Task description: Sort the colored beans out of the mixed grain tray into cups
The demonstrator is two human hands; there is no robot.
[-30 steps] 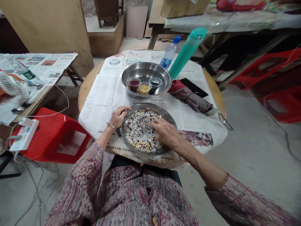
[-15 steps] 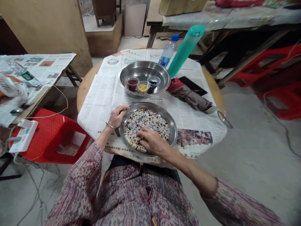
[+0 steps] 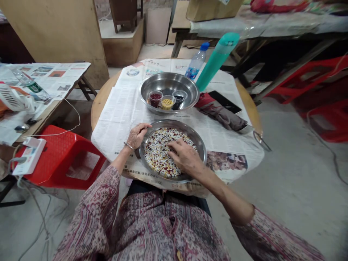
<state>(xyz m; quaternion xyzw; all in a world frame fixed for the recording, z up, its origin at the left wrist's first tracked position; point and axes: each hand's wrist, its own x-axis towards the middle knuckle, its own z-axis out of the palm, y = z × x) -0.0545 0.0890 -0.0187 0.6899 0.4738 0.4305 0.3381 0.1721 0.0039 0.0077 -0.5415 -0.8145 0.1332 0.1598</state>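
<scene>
In the head view, a round steel basin [image 3: 202,145] near the table's front edge holds a spread of white grains mixed with red, yellow and dark beans [image 3: 159,150]. My left hand [image 3: 137,135] grips the basin's left rim, thumb lying along the top. Over the right part of the mix is my right hand [image 3: 185,155], its bent fingers apart and their tips at the grains. Behind stands a larger steel basin [image 3: 168,80] with clear cups of red beans [image 3: 156,97], yellow beans [image 3: 167,103] and black beans [image 3: 179,97].
Newspaper [image 3: 114,112] covers the round table. A water bottle [image 3: 196,61], a tall teal bottle [image 3: 217,61], a folded umbrella [image 3: 223,114] and a dark phone [image 3: 225,102] lie or stand beyond. A red stool [image 3: 57,156] carrying a power strip [image 3: 29,156] is at the left.
My right hand has moved right and slightly up across the grains. My left hand keeps its place on the rim. The whole view has shifted slightly.
</scene>
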